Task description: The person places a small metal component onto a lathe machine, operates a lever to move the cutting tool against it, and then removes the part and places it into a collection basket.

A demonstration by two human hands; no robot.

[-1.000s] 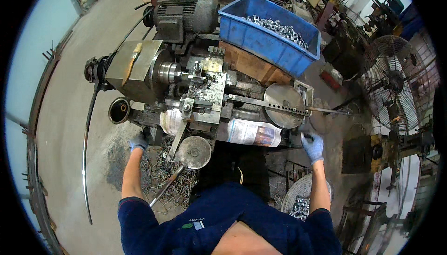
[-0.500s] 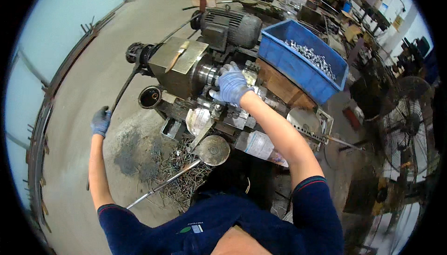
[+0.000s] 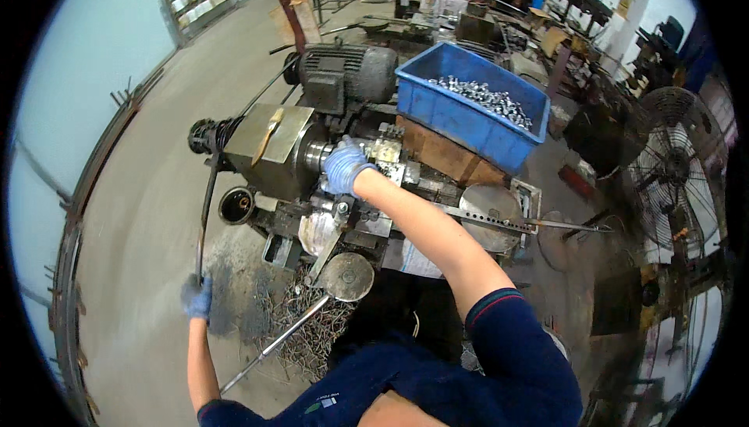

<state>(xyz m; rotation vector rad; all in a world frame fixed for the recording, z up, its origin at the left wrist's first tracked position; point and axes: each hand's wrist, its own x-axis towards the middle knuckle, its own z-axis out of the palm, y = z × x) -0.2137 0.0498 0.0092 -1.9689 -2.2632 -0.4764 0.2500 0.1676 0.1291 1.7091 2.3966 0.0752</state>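
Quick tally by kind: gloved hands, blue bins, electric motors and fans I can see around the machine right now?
Gloved hands: 2, left hand on the long lever, right hand on the machine
Blue bin: 1
Motor: 1
Fan: 1
Total: 5

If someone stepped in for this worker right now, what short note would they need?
Left hand, blue-gloved, grips the lower end of the long dark lever bar on the machine's left.
Right hand, blue-gloved, rests at the chuck of the grey metal lathe.
Blue plastic bin of small silvery parts sits behind the machine.
Metal swarf lies on the floor in front.
Whether a part is loaded cannot be seen; check before going on.
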